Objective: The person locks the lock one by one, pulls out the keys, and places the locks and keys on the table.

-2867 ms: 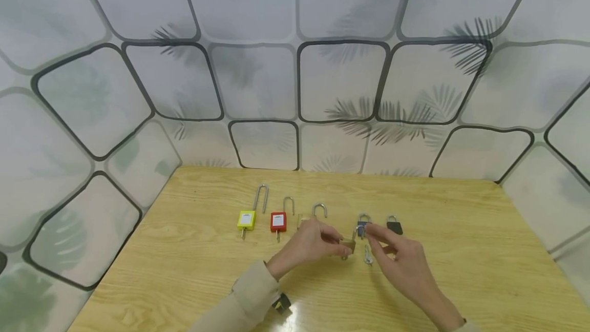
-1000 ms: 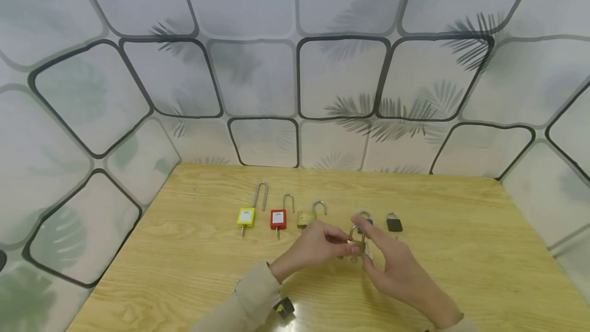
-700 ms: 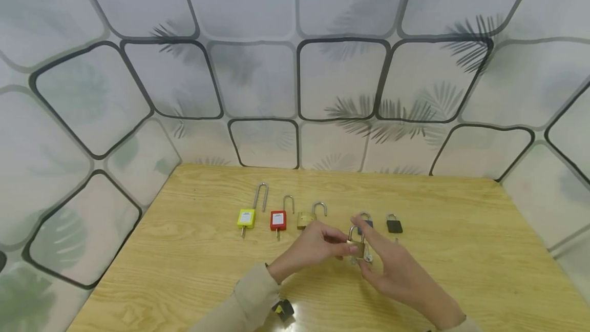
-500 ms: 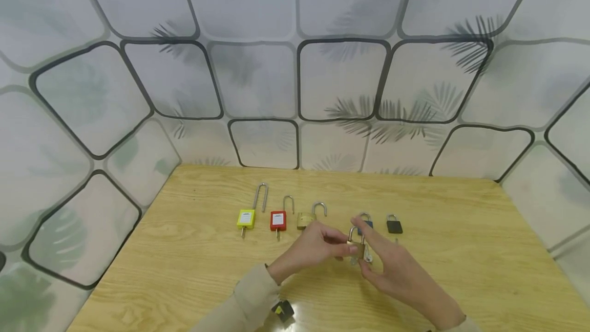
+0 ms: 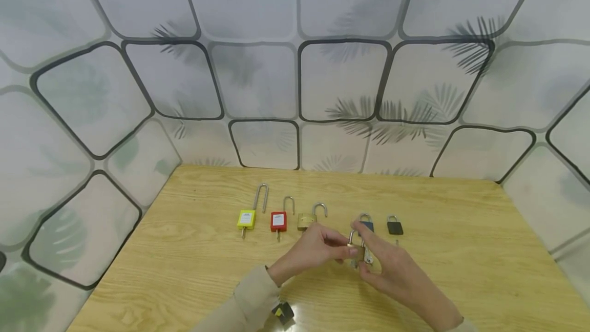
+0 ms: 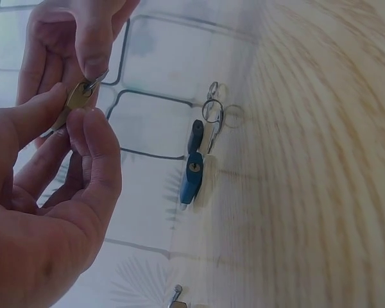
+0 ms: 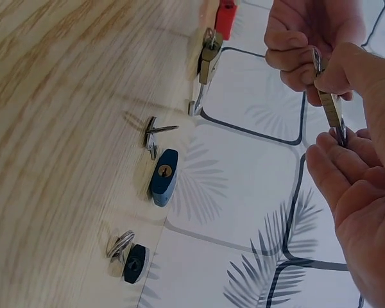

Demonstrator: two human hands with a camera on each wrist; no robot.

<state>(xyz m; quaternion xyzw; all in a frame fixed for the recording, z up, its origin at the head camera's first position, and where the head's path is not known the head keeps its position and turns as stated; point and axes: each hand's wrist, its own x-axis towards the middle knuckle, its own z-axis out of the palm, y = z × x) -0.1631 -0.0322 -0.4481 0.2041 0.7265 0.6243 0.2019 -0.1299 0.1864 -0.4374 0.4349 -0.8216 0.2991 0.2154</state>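
A small brass padlock is held upright in front of me between both hands. My left hand pinches its body from the left with thumb and fingers. My right hand spans it from the right, index finger at the top of the shackle and thumb at the bottom end. In the left wrist view a key stands in the padlock's keyhole, under the right thumb. The right wrist view shows a ring at that end and the right fingers against the shackle.
Behind, a yellow padlock, a red padlock and a larger brass padlock lie with shackles open. Blue and black padlocks lie further right, with keys. A dark object shows beside the left sleeve.
Since the oldest frame, the brass padlock has shifted right and its shackle, earlier swung out, now stands over the body. My right hand has moved to span it. The last half second shows little change.
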